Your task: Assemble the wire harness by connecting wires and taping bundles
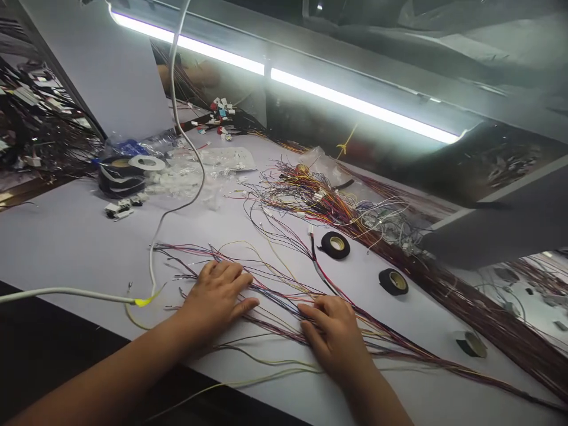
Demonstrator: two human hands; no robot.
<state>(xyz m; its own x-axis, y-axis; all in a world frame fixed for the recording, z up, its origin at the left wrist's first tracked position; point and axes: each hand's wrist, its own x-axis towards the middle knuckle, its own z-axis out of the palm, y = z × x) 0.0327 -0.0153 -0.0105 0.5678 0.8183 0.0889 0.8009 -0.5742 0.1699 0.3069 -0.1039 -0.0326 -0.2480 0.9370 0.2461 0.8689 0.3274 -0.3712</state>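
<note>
While the thin coloured wires (pixel 284 296) fan across the white bench (pixel 66 236), long axis running left to lower right, both hands press flat on them: left hand (pixel 217 296) and right hand (pixel 335 331), fingers spread, gripping nothing; two black tape rolls (pixel 336 244) lie beyond the right hand

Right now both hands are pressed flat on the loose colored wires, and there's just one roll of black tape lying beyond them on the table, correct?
Not quite. The head view shows two rolls of black tape, one and another, beyond the hands. The left hand and right hand do rest flat on the wires.
</note>
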